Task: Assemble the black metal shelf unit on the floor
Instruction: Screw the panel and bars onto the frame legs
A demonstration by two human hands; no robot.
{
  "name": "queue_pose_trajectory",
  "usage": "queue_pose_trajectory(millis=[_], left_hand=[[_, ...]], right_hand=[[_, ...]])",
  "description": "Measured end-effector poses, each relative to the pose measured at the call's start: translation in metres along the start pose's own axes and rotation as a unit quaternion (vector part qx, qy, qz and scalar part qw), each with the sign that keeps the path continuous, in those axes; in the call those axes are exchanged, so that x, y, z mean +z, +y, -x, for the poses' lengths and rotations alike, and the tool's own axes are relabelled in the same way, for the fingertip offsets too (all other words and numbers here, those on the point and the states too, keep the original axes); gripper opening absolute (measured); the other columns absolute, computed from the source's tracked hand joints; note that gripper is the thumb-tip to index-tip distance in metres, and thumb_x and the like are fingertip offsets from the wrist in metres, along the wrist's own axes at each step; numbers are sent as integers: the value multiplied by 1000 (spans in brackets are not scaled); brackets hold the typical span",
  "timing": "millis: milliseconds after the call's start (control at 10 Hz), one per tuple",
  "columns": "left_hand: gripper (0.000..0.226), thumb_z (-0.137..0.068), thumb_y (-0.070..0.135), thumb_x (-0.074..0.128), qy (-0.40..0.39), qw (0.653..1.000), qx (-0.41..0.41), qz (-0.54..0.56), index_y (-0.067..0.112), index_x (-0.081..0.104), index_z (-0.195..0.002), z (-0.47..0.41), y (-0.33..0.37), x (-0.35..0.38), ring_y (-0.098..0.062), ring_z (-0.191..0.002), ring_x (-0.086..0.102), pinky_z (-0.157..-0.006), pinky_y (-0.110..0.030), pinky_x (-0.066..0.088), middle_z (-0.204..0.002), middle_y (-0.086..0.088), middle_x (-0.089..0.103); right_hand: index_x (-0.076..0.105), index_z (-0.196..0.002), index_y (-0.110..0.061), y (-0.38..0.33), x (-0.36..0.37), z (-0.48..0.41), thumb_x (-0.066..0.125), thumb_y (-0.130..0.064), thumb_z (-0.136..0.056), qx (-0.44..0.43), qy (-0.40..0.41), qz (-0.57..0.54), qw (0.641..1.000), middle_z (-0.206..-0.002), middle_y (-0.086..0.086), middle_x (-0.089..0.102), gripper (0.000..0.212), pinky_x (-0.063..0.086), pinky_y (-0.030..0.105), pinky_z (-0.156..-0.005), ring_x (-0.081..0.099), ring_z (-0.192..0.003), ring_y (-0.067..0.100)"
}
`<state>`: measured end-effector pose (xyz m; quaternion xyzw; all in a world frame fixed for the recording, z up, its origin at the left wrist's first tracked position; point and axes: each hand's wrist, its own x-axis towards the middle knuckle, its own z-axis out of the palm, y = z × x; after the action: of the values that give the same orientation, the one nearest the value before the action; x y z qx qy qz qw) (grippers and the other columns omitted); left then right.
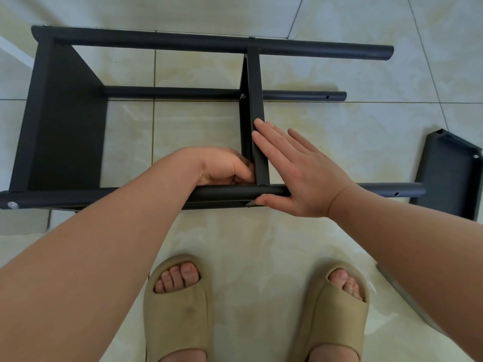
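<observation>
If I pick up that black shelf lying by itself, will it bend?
Probably not: the loose shelf looks like folded-edge metal, so likely stiff. It lies flat, so it shouldn't roll, but on the glossy tiles it might slide if pushed.

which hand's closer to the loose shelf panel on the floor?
Right. The right hand presses flat against the middle shelf, on the side facing the loose shelf panel, apart from it. The left hand curls at its other side, farther off.
</observation>
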<state>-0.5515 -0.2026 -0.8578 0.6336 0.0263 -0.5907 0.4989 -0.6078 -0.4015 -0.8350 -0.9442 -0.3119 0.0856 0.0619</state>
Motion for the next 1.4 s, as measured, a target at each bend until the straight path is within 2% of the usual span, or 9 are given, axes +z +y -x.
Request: queue_pose_trajectory(millis=[400,500,600,700,800,1000,1200,1300,1400], left_hand=[[31,-91,-10,49,-25,998,20,55,-8,59,-121,-2,-1,-2,-30,-93,70,-90,-40,57,-108,-26,67],[24,-93,0,50,-36,998,-5,53,2,73,-101,-2,0,-2,-29,-90,68,-90,-42,56,-98,-17,71],[34,-94,10,54,-45,999,-21,-8,16,80,-72,0,2,-1,-20,-69,69,-67,-30,55,-77,-7,73],[20,-92,4,57,-21,1000,-6,5,6,76,-88,-1,1,-1,-23,-75,71,-70,-32,60,-87,-15,73],[21,-91,-1,56,-9,1000,3,13,-6,66,-108,-1,0,-2,-26,-77,70,-74,-33,59,-95,-22,69],[36,-90,-5,54,-14,1000,8,13,-17,54,-125,0,0,-2,-33,-88,64,-79,-35,58,-106,-29,60],[26,-91,-8,52,-33,999,20,38,-6,63,-114,-1,-1,-3,-27,-86,71,-84,-36,59,-101,-21,69],[24,-90,-10,51,-39,998,23,52,-2,64,-108,-2,-1,-3,-33,-95,68,-98,-47,52,-103,-22,69],[22,-91,1,53,-31,998,-5,57,0,69,-106,-3,-1,-3,-33,-96,67,-100,-49,52,-107,-23,69]], right_hand=[[14,-161,-5,0,-1,0,33,-76,-90,1,2,-3,1000,-170,9,3,102,15,47,-126,4,-157,23],[13,-161,-5,0,-1,0,33,-76,-90,2,-1,0,1000,-170,8,2,102,14,46,-127,4,-157,22],[13,-161,-5,-1,-1,0,33,-76,-91,1,-1,-2,1000,-170,9,2,102,14,46,-127,4,-157,23],[13,-161,-5,-1,-2,0,32,-75,-91,1,-3,-1,1000,-170,9,2,102,14,46,-127,4,-157,23],[13,-161,-5,-1,-2,0,33,-75,-91,1,-5,1,1000,-170,9,2,102,13,46,-127,3,-157,22],[13,-161,-5,-1,-2,0,33,-75,-91,1,-3,1,1000,-170,9,2,102,14,46,-127,4,-157,23],[13,-161,-5,-1,-2,0,33,-76,-90,1,-4,1,1000,-170,8,2,102,13,46,-127,3,-157,22],[12,-161,-6,0,-2,0,33,-76,-90,2,-6,3,1000,-170,8,1,102,12,45,-127,2,-157,21],[12,-161,-6,0,-2,0,32,-77,-90,3,-7,4,1000,-170,8,1,102,12,45,-127,2,-157,21]])
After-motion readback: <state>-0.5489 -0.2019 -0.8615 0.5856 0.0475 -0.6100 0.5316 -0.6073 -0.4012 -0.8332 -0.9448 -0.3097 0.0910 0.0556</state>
